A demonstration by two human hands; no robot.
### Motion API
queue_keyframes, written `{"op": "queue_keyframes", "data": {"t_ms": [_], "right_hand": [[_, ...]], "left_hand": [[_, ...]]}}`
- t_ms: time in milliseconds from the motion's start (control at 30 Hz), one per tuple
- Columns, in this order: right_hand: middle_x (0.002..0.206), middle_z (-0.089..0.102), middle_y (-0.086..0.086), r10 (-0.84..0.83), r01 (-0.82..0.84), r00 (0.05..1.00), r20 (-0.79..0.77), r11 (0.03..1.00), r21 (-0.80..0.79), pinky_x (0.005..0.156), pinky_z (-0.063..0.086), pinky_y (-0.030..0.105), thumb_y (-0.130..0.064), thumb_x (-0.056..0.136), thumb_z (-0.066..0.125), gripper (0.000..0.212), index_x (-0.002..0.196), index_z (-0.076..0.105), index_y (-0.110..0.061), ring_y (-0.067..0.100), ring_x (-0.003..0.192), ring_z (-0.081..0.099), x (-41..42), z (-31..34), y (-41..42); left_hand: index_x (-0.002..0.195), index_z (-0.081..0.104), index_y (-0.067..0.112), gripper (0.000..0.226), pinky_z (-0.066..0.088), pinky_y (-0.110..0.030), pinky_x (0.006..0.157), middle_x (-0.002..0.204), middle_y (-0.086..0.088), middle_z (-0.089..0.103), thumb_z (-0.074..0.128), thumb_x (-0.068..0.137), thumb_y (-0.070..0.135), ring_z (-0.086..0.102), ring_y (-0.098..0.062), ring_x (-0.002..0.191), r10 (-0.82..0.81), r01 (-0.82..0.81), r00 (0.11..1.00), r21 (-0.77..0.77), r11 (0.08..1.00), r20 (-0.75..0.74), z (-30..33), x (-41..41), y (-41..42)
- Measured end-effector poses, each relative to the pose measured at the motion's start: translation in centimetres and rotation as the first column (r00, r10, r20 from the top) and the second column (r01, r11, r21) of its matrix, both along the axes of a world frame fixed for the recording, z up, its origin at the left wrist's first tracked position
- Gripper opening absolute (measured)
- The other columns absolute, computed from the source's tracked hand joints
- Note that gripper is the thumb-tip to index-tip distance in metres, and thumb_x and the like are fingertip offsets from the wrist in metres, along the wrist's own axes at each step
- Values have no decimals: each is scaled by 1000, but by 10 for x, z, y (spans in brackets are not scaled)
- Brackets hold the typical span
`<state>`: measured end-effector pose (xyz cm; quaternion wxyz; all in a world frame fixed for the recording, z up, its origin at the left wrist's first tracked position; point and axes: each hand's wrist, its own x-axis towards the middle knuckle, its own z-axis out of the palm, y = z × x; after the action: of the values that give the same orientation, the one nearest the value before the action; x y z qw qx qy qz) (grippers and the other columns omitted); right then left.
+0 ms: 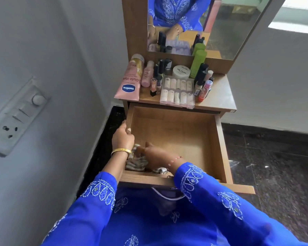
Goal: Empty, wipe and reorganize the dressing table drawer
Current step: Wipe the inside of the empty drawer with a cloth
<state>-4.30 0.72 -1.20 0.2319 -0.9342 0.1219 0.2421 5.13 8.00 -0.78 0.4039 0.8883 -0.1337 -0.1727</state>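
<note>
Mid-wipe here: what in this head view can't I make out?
- Near left drawer corner: hidden by cloth and right hand.
- Right hand's grip on the cloth: fingers partly buried.
- Labels on the small bottles: too small.
- Handle below the drawer front: cut off by sleeves.

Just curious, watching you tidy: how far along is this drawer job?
Emptying looks done: the cosmetics stand on the tabletop and the drawer holds only a cloth. Wiping is underway: the right hand grips the cloth, the left hand holds the drawer's side. Reorganizing remains.
</note>
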Motion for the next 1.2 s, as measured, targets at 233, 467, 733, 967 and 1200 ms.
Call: {"op": "queue_keyframes", "data": {"t_ms": [233,467,733,967,1200], "right_hand": [[130,49,17,-448,452,892,66,886,-100,97,44,38,-25,77,69,63,133,41,-16,35,116,51,-42,6,-101],[134,37,20,-399,381,914,-67,904,-192,101,45,42,-32,71,75,89,141,22,-15,40,116,51,-76,15,-90],[130,38,16,-114,115,993,-43,993,32,93,46,34,-13,81,65,68,140,31,-16,34,111,54,-24,-5,-6],[134,34,23,-145,155,982,118,985,-78,98,41,46,-13,89,54,64,144,22,-13,41,116,47,22,4,8],[139,33,23,-152,213,964,220,933,-291,95,46,47,-24,99,37,46,143,29,-14,44,120,43,56,-9,-30]], "left_hand": [[138,40,19,44,41,-27,87,131,-7,56,36,95,9,55,-29,113,25,-27,999,-43,999,-45,-1,-1,0],[137,42,21,43,40,-26,78,128,-5,59,37,95,11,58,-25,104,35,-40,997,-83,996,-72,-2,1,1],[137,42,21,44,43,-28,87,132,-4,56,38,94,10,57,-26,109,45,-56,994,-108,993,-96,-2,0,0],[138,40,17,43,36,-27,100,138,-5,50,38,95,10,47,-27,125,48,-58,994,-106,993,-95,0,1,1],[138,39,21,43,38,-34,102,142,-6,46,37,96,14,46,-28,126,58,-64,994,-67,996,-93,3,-3,2]]}}
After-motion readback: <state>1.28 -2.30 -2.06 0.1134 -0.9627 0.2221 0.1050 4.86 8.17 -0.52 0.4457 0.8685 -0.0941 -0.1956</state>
